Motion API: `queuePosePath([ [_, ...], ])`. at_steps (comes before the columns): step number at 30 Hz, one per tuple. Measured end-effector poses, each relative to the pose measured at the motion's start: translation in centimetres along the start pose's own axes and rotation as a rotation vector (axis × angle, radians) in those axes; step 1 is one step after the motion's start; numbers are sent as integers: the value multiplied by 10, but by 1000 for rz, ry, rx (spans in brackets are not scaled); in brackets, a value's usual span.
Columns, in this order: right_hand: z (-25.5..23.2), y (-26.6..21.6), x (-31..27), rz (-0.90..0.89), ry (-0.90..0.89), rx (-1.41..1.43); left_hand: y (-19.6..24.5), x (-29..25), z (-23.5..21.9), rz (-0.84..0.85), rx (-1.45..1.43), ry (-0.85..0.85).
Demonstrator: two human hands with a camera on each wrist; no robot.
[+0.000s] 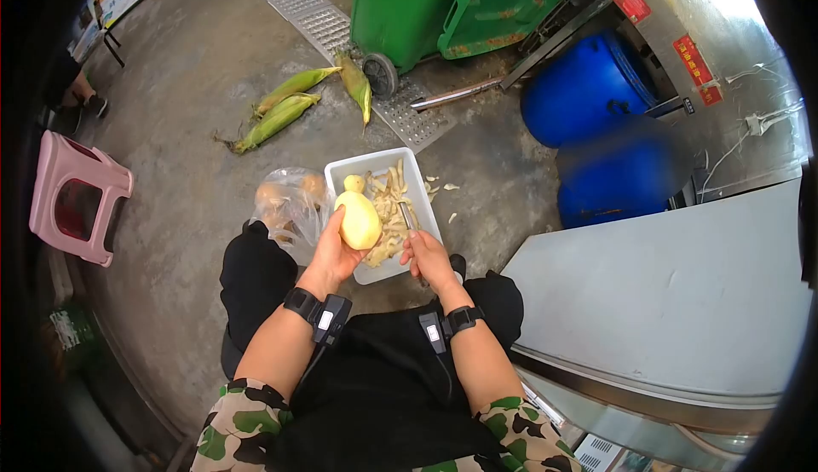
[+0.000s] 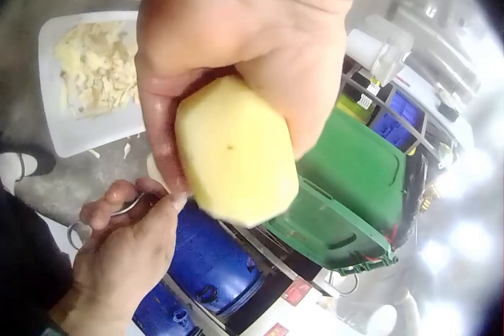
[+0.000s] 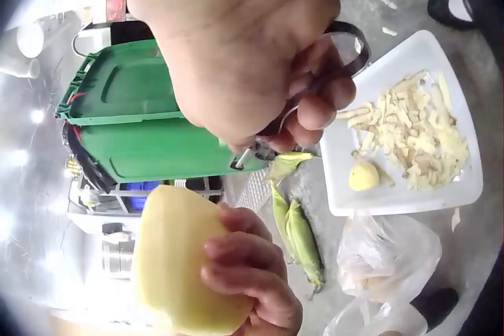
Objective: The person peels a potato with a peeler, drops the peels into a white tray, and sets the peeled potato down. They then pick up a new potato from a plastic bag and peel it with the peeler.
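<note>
My left hand (image 1: 335, 255) holds a peeled, pale yellow potato (image 1: 360, 221), its fingers and thumb wrapped round the sides. The left wrist view shows the potato's faceted, skinless end. In my right hand (image 1: 429, 259) is a metal peeler (image 1: 405, 215), gripped by its looped handle, its head a short way from the potato. Below both hands a white tray (image 1: 423, 187) sits on the floor. Potato peelings (image 3: 425, 127) are heaped in it, and another peeled potato (image 3: 364, 176) lies near one side.
A clear plastic bag (image 1: 294, 195) of unpeeled potatoes stands left of the tray. Several corn cobs in husks (image 1: 277, 121) lie farther off, near a green wheeled bin (image 1: 400, 12). Blue barrels (image 1: 579, 89) stand right, a pink stool (image 1: 81, 161) left. Some peel scraps (image 1: 452, 187) lie on the floor.
</note>
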State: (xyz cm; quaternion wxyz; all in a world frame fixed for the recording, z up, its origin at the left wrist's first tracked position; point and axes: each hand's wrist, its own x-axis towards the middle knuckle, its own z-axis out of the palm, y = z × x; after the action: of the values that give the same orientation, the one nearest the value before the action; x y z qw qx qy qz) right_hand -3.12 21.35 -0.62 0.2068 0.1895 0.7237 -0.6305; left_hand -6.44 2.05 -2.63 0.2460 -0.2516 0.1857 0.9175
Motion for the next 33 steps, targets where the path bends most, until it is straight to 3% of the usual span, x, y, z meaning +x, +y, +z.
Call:
queuePosePath([
  [4, 11, -21, -14, -122, -89, 90, -2, 0, 6, -34, -96, 33],
  [7, 29, -19, -17, -464, 15, -135, -5, 1, 6, -80, -87, -11],
  [8, 28, -21, -21, -359, 7, -202, -6, -1, 8, -68, -60, 10],
  [11, 32, -15, -14, -462, 58, -132, -5, -4, 9, -97, -48, 46],
  [14, 28, -19, -15, -310, 43, -63, 1, -9, 19, -51, -93, 104],
  [17, 25, -15, -16, -481, 141, -179, 6, -4, 18, 2, -161, 147],
  [20, 27, -17, -27, -611, 131, -524, 4, -2, 15, 20, -164, 205],
  [23, 33, -27, -38, -635, 90, -709, -4, 2, 11, 1, -156, 210],
  [33, 31, -14, -15, -561, 200, -648, -10, 9, 6, 50, -135, 235],
])
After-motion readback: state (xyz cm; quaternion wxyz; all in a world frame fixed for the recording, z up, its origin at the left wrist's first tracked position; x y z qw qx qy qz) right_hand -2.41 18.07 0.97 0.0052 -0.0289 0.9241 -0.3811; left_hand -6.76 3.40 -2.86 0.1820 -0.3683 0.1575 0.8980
